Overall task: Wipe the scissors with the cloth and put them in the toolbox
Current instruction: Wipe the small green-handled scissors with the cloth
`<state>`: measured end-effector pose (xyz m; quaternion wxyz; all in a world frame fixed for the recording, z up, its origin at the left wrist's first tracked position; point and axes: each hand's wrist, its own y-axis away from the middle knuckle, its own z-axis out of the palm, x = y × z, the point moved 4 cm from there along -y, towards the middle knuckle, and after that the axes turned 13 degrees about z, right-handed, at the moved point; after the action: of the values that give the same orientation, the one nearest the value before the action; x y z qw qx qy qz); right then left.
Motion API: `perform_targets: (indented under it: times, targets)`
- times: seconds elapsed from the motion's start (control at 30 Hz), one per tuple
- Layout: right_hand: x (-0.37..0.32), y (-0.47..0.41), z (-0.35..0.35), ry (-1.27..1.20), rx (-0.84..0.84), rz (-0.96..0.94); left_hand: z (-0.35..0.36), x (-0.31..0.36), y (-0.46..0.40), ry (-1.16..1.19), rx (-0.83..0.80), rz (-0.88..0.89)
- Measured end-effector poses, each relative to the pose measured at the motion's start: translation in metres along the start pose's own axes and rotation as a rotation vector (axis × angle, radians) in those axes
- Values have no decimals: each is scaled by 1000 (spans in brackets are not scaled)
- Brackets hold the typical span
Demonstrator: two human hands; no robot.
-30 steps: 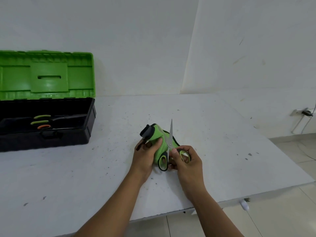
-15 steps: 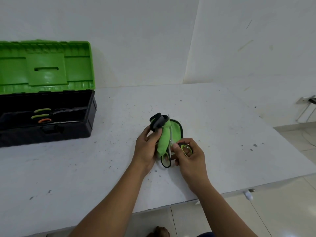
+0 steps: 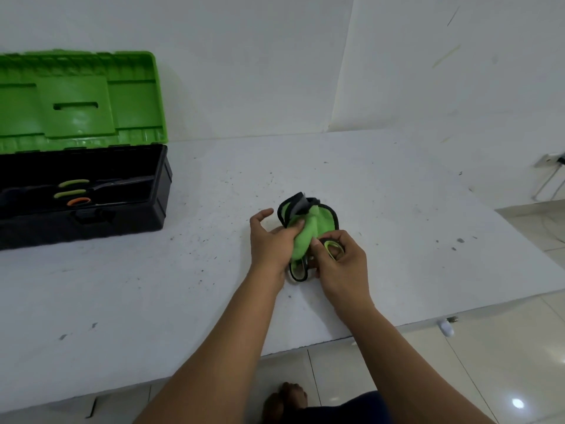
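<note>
I pinch the green-and-black plastic scissor handles (image 3: pixel 331 246) in my right hand (image 3: pixel 342 266) to steady them, while my left hand (image 3: pixel 275 241) folds the green microfibre cloth (image 3: pixel 308 232) around the hidden blades. The open black toolbox with green lid (image 3: pixel 91 191) waits well left of the cloth.

A white bench (image 3: pixel 382 209), speckled with dark flecks and scuffs, runs along the white wall. At its far left stands an open toolbox (image 3: pixel 91 209), a black tray with its green lid raised upright, holding several scissors with green and orange handles.
</note>
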<state>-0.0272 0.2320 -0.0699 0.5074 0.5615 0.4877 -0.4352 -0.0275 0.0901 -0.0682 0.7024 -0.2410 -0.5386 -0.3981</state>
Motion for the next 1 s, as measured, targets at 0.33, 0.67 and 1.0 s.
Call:
perform_targets:
  times: [0.33,0.67,1.0]
  targets:
    - [1,-3,-2,-82,61,124,8,-9,-7,-79,-9,-107]
    - [-1,5,0,-81,12,126,12,-3,-12,-34,128,-139]
    - [-8,7,-4,-154,41,187,3,-10,0,-77,-86,-148]
